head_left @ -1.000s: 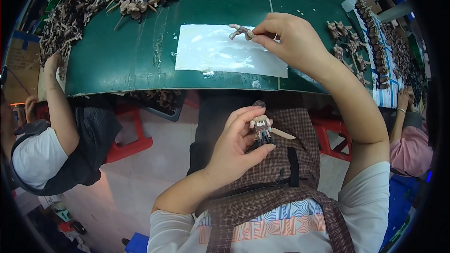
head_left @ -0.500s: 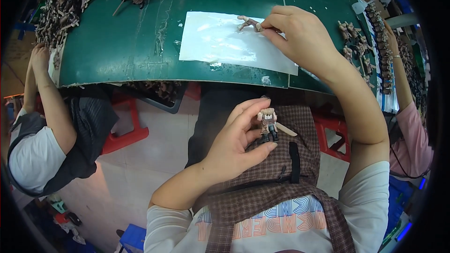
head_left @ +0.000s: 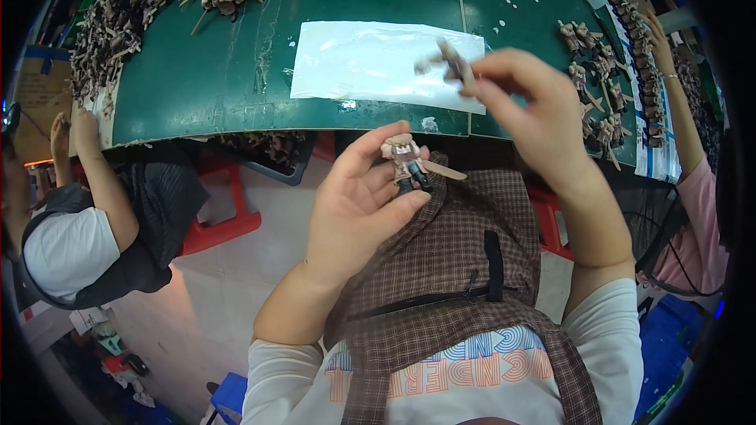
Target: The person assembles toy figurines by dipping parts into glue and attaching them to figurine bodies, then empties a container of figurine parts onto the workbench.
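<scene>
Change since a second ago: your right hand [head_left: 543, 110] has drawn lower and to the right, and the small beige-and-brown limbed plastic piece [head_left: 455, 63] it holds, then lying sideways, is now tipped more upright and blurred over the right end of the glossy white rectangular sheet [head_left: 354, 63]. Thumb and index finger pinch its lower end tightly. Your left hand [head_left: 350, 205] has risen and shifted left, so the small painted toy figure [head_left: 405, 161] in it sits just below the near edge of the green tabletop [head_left: 189, 102]. That hand is half-curled, palm up, fingers behind the figure and thumb near its boots. The figure faces up toward you, slightly tilted: beige at the top, brown and cream around the chest, dark greenish-grey legs, black boots. A long, flat, pale tan blade [head_left: 446, 170] juts out to its right, above your brown plaid apron [head_left: 441, 252].
</scene>
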The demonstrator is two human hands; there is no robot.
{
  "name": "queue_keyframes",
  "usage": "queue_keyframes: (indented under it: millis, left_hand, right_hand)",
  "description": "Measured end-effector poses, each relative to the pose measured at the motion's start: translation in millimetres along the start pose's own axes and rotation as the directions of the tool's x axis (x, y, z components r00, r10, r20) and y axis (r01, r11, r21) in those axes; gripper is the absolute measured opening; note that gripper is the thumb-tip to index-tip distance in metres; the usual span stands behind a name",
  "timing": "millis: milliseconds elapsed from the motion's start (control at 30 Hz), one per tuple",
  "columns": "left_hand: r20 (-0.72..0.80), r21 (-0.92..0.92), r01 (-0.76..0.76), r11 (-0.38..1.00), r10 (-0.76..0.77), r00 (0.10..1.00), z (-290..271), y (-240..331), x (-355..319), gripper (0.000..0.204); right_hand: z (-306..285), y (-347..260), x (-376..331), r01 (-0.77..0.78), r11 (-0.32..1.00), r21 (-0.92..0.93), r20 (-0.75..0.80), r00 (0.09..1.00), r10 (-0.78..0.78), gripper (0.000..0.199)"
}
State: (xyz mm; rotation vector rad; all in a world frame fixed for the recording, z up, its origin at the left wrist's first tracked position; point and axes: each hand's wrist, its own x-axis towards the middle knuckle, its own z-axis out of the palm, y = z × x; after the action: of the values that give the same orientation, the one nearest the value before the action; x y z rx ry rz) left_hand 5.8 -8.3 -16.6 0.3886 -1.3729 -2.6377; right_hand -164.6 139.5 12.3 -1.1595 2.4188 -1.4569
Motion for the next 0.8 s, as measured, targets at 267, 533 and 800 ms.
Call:
queue_keyframes:
  millis: [267,533,800]
  left_hand:
    - [0.156,0.184,-0.002,0.983,-0.027,0.987,27,2,-3,0.075]
    - [0.185,0.225,0.001,0.974,-0.044,0.982,45,-2,-4,0.076]
    - [0.202,0.234,0.017,0.972,-0.066,0.977,51,-2,-5,0.077]
  right_hand:
    - [-16,-7,-71,0.389,0.921,0.019,0.039,0.920,-0.389,0.023]
    - [-26,2,-83,0.449,0.892,-0.054,0.005,0.894,-0.449,0.026]
    - [-31,5,-88,0.477,0.874,-0.091,-0.005,0.877,-0.480,0.027]
